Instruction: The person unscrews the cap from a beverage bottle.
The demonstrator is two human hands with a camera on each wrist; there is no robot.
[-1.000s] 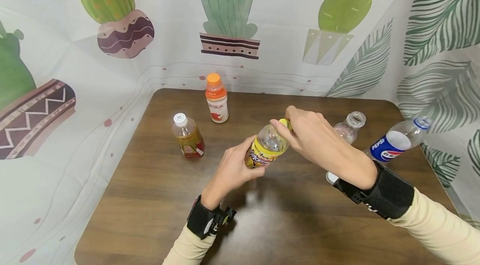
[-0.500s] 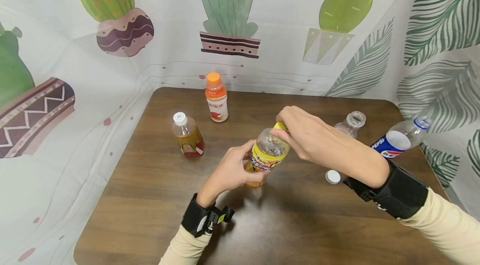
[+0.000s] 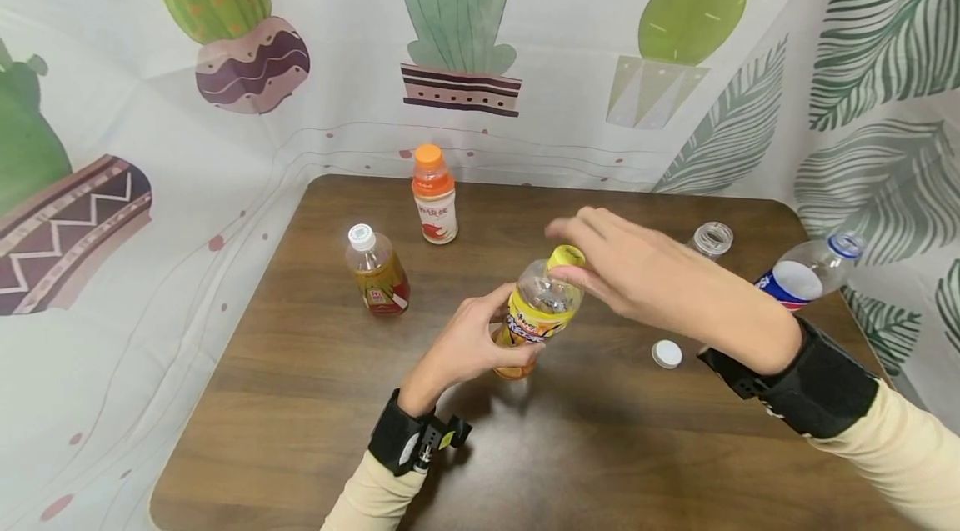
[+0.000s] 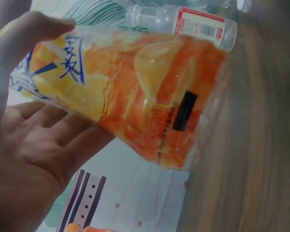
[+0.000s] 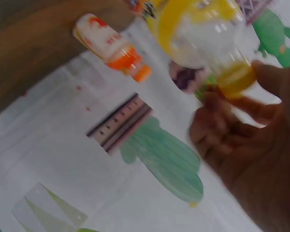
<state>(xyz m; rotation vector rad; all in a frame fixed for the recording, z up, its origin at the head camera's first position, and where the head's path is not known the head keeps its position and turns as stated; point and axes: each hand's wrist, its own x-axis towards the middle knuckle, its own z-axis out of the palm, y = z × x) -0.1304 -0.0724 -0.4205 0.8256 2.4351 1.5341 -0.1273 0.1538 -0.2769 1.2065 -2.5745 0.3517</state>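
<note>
A clear plastic drink bottle (image 3: 542, 313) with a yellow label tilts to the right above the brown table. My left hand (image 3: 467, 339) holds it around the middle, thumb on the near side. In the left wrist view the orange lower label of the bottle (image 4: 150, 92) shows, its base raised. My right hand (image 3: 637, 268) is at the yellow bottle cap (image 3: 566, 257), thumb on the near side and blurred fingers beyond it. The right wrist view shows the cap (image 5: 236, 79) between thumb and index finger, still on the neck.
An orange-capped bottle (image 3: 435, 206) and a white-capped tea bottle (image 3: 377, 271) stand on the left of the table (image 3: 315, 431). To the right are an uncapped clear bottle (image 3: 711, 239), a Pepsi bottle (image 3: 806, 274) and a loose white cap (image 3: 667, 354). A printed cloth hangs behind.
The bottle has come lower and more upright than one second ago. My right fingers have loosened around the yellow cap, showing more of it. My right forearm has shifted right, uncovering the white cap.
</note>
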